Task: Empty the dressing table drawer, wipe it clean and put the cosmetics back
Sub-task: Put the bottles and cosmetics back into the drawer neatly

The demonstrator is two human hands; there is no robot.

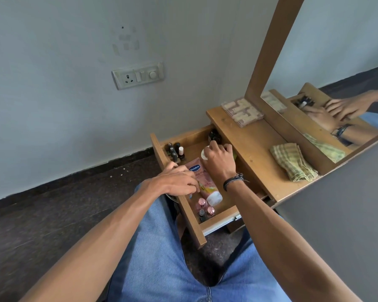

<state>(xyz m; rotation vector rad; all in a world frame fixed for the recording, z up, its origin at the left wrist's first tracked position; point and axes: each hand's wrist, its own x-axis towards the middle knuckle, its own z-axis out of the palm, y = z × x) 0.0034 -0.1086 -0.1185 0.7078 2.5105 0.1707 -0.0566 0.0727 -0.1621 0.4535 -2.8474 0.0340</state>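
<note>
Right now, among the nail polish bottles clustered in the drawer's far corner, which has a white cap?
The nail polish bottle on the cluster's right edge, nearest the right hand; the others carry black caps.

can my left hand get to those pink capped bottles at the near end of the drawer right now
Probably yes. The pink-capped bottles stand uncovered in the open drawer, just beyond the left hand resting on its front edge; nothing lies between.

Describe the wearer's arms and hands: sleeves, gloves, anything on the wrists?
Both forearms are bare, no sleeves in view, no gloves. The right hand has dark braided cord bracelets at the wrist. The left hand and wrist show nothing worn; no rings visible.
</note>
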